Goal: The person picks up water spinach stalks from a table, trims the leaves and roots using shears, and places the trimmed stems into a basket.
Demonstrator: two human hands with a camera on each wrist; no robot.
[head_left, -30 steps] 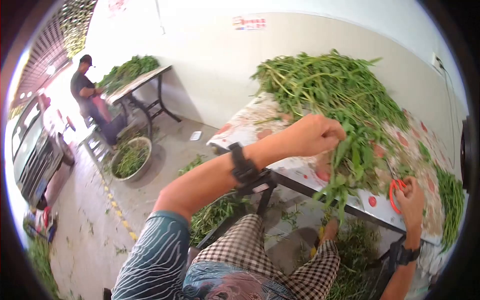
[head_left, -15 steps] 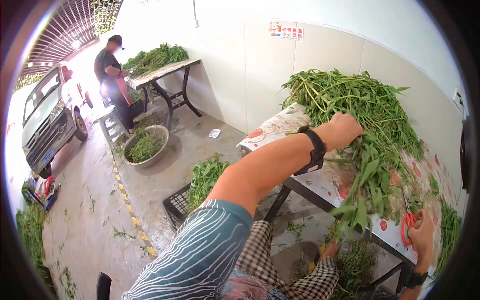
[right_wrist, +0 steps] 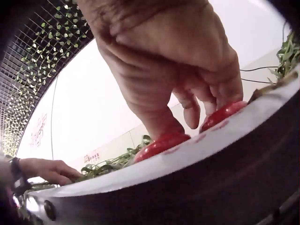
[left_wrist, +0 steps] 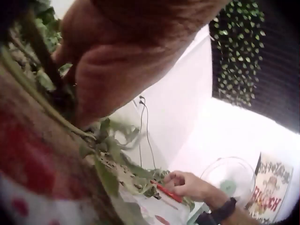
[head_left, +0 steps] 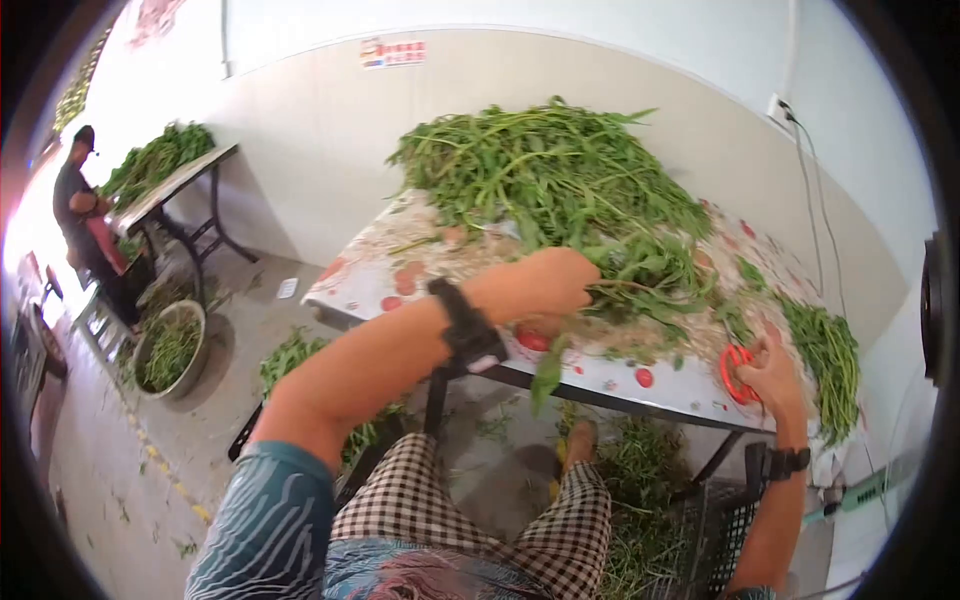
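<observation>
On the patterned tabletop (head_left: 370,275), my left hand (head_left: 548,284) grips the stem ends of some leafy greens (head_left: 655,268), whose leaves spread to the right. A pale stem (left_wrist: 42,101) runs past that hand in the left wrist view, where its fingertips are hidden. Near the table's front right, my right hand (head_left: 772,376) holds red-handled scissors (head_left: 737,376) lying low against the top. In the right wrist view, the thumb is at one red handle (right_wrist: 164,144) and the fingers are at the other. Small leaf scraps lie between the hands.
A large heap of greens (head_left: 550,165) covers the table's back, with a bundle of stems (head_left: 828,365) at its right edge. Crates with greens stand below, one a black crate (head_left: 715,530). At the left are a basin (head_left: 190,375) and a person (head_left: 88,225) by another table.
The greens in my left hand, earlier hanging over the table's front edge, now lie mostly across the tabletop to the right. My right hand stays at the scissors. The head view has swung about.
</observation>
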